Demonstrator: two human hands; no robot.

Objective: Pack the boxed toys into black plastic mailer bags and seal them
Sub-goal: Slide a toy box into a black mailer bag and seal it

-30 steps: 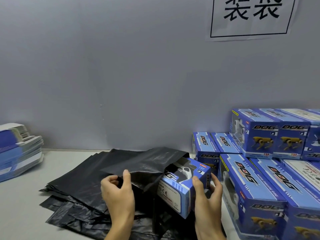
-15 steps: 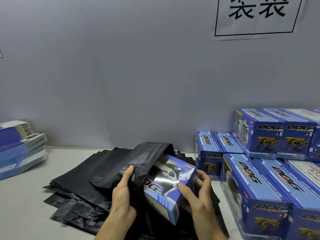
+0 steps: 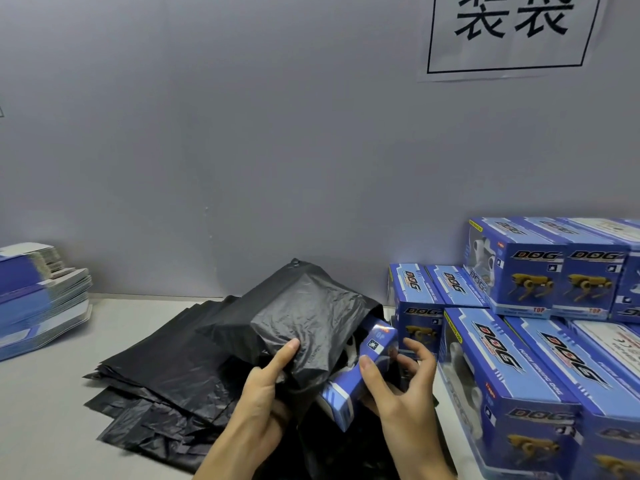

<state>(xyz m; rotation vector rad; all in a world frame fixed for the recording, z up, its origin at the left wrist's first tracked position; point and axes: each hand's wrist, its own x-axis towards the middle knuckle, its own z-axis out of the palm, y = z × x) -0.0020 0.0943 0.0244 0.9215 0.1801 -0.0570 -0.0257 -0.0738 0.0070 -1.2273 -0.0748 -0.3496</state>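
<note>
grey wall (image 3: 242, 150) is rising behind a pale table (image 3: 41, 410), with a printed paper sign (image 3: 512, 32) hanging at upper right. flat black bags (image 3: 166, 368) are lying in a pile at the centre. the left hand (image 3: 266, 393) is pinching the mouth of a black mailer bag (image 3: 304, 327), thumb on top of the film. the right hand (image 3: 398, 386) is gripping the blue toy box (image 3: 360, 372), which is sitting mostly inside the bag with its near end sticking out. stacked toy boxes (image 3: 519, 348) are filling the right side, and flattened cartons (image 3: 38, 299) are resting at far left.
</note>
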